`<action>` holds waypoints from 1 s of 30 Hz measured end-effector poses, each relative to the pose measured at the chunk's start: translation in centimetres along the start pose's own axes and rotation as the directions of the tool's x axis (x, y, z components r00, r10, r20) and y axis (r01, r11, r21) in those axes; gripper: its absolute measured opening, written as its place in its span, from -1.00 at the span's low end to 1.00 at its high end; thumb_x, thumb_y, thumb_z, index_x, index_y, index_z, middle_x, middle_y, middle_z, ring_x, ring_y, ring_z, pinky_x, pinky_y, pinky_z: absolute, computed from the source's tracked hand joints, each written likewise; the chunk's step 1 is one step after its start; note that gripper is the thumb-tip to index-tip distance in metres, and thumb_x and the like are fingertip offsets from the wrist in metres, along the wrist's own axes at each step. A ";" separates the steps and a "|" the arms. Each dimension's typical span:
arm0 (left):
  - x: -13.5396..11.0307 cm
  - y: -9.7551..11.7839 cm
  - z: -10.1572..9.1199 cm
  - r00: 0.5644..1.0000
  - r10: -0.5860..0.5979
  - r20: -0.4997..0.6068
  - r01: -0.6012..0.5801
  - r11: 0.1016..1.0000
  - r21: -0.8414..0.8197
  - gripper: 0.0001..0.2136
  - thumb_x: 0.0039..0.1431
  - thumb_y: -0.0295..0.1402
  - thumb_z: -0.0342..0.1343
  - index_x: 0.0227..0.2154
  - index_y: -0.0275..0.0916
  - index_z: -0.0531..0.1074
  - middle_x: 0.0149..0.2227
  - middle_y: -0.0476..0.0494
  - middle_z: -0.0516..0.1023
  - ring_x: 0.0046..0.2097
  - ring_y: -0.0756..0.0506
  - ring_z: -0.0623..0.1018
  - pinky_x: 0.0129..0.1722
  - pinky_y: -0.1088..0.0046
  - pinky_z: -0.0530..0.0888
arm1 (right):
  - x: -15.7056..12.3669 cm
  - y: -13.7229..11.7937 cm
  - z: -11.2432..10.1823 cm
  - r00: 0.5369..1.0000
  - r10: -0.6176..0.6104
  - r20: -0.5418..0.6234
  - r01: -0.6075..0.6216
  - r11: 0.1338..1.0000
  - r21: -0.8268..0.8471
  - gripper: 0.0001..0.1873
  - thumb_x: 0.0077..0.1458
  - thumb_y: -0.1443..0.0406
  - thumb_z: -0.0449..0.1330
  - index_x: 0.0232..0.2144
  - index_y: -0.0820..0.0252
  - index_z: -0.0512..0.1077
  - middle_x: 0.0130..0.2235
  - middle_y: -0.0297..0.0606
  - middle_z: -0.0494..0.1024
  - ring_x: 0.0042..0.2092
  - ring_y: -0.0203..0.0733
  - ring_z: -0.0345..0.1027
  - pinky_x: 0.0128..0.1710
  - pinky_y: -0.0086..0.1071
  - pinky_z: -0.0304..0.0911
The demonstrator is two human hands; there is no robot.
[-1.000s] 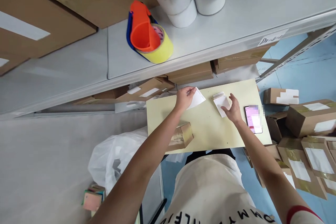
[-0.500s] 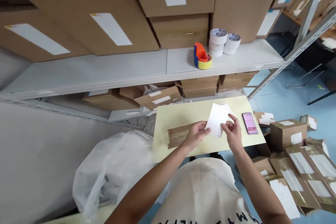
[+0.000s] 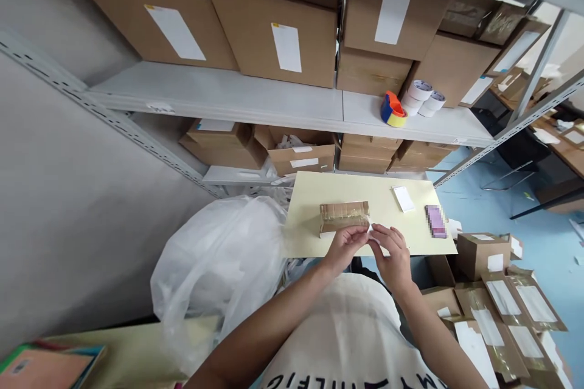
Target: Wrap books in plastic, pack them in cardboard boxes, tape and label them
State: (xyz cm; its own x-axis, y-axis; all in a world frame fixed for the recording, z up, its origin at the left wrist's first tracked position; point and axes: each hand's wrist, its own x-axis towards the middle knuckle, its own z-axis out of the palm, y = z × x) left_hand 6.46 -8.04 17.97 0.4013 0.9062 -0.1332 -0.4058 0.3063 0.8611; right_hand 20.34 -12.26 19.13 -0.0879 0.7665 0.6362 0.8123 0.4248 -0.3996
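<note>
Close together at the near side of the pale yellow table [image 3: 303, 194], my left hand [image 3: 343, 247] and my right hand [image 3: 392, 255] pinch a small white paper label [image 3: 370, 228] between their fingertips. Most of the label is hidden by the fingers. Just beyond my left hand lies a taped brown cardboard box [image 3: 343, 210]. To the right on the table rest a white sheet of paper [image 3: 403, 199] and a phone with a pinkish screen [image 3: 436, 221].
Behind the table a grey shelf [image 3: 292, 97] bears cardboard boxes [image 3: 319, 55], an orange-and-blue tape dispenser [image 3: 393, 110] and white tape rolls [image 3: 420, 92]. A large plastic bag [image 3: 219, 255] bulges at the left. Several labelled boxes [image 3: 483, 255] crowd the floor at right.
The white sheet has left my hands and now lies on the table. Both hands have come closer together, near the box, with a small label between them. The view has shifted left.
</note>
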 end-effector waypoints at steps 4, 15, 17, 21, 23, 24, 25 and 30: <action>-1.2 0.3 -0.5 0.997 -0.072 -0.010 0.070 0.984 -0.162 -0.59 -0.18 -0.06 0.41 -0.36 -0.29 0.56 -0.39 -0.09 0.60 -0.30 -0.05 0.58 -0.06 0.31 0.49 | 0.1 -1.0 0.0 0.998 0.060 -0.020 -0.059 0.997 0.054 -0.90 0.22 0.30 0.16 -0.25 0.07 0.49 -0.18 -0.23 0.66 -0.15 -0.15 0.55 -0.05 -0.16 0.35; -1.9 1.2 0.1 0.996 -0.050 -0.067 0.045 0.996 -0.079 -0.61 -0.18 -0.06 0.40 -0.50 -0.29 0.47 -0.48 -0.01 0.52 -0.37 0.00 0.53 -0.12 0.34 0.51 | -0.1 -1.5 -0.2 0.982 0.185 0.027 -0.187 0.965 0.181 -0.90 0.18 0.23 0.19 -0.29 0.01 0.52 -0.18 -0.22 0.66 -0.15 -0.08 0.55 -0.05 -0.07 0.36; -1.8 1.4 0.4 0.997 -0.038 -0.069 0.036 0.999 -0.031 -0.62 -0.15 -0.05 0.38 -0.51 -0.28 0.45 -0.49 0.00 0.50 -0.37 -0.01 0.52 -0.12 0.34 0.50 | 0.0 -1.1 -0.3 0.981 0.190 0.036 -0.193 0.961 0.198 -0.89 0.18 0.22 0.19 -0.30 0.01 0.52 -0.18 -0.21 0.66 -0.16 -0.08 0.55 -0.06 -0.07 0.37; -1.0 1.4 0.9 0.999 0.010 -0.049 -0.007 0.998 0.057 -0.59 -0.10 0.01 0.32 -0.52 -0.27 0.41 -0.49 0.00 0.46 -0.37 -0.01 0.51 -0.16 0.35 0.49 | 0.5 0.0 -0.5 0.983 0.174 0.050 -0.181 0.956 0.229 -0.90 0.18 0.23 0.19 -0.29 0.01 0.53 -0.18 -0.21 0.66 -0.17 -0.08 0.55 -0.06 -0.07 0.37; -0.3 1.2 1.3 0.997 0.061 -0.047 -0.055 0.991 0.121 -0.60 -0.05 0.02 0.29 -0.52 -0.26 0.39 -0.48 0.00 0.44 -0.37 -0.01 0.47 -0.20 0.39 0.47 | 0.8 0.8 -0.7 0.985 0.160 0.063 -0.171 0.953 0.250 -0.90 0.17 0.23 0.20 -0.29 0.02 0.53 -0.19 -0.20 0.66 -0.17 -0.07 0.56 -0.06 -0.06 0.37; 0.1 1.0 1.5 0.995 0.091 -0.044 -0.083 0.984 0.157 -0.61 -0.03 0.01 0.27 -0.52 -0.25 0.38 -0.48 0.00 0.43 -0.37 0.00 0.45 -0.22 0.41 0.45 | 1.0 1.2 -0.9 0.985 0.156 0.070 -0.169 0.949 0.264 -0.90 0.16 0.22 0.21 -0.29 0.03 0.53 -0.19 -0.20 0.66 -0.16 -0.06 0.56 -0.06 -0.06 0.37; 0.5 0.9 1.8 0.992 0.118 -0.035 -0.109 0.975 0.191 -0.61 -0.01 0.01 0.25 -0.52 -0.25 0.38 -0.47 0.00 0.42 -0.37 0.00 0.43 -0.24 0.43 0.44 | 1.2 1.7 -1.1 0.984 0.159 0.076 -0.174 0.944 0.282 -0.90 0.16 0.22 0.22 -0.30 0.04 0.53 -0.19 -0.19 0.66 -0.16 -0.05 0.56 -0.07 -0.06 0.38; 2.1 0.5 3.5 0.989 0.147 0.030 -0.148 0.920 0.364 -0.65 0.11 -0.03 0.16 -0.51 -0.24 0.35 -0.47 -0.02 0.41 -0.36 -0.01 0.41 -0.29 0.46 0.38 | 1.4 4.0 -2.3 0.961 0.234 0.144 -0.273 0.877 0.396 -0.86 0.11 0.17 0.26 -0.30 0.07 0.54 -0.22 -0.18 0.66 -0.16 -0.02 0.56 -0.16 -0.13 0.45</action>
State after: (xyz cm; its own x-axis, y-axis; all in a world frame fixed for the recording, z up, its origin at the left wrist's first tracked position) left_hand 9.99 -7.05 19.88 0.3622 0.9321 0.0096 -0.1339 0.0419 0.9901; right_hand 24.74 -10.62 19.91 0.0224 0.9060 0.4228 0.5075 0.3540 -0.7855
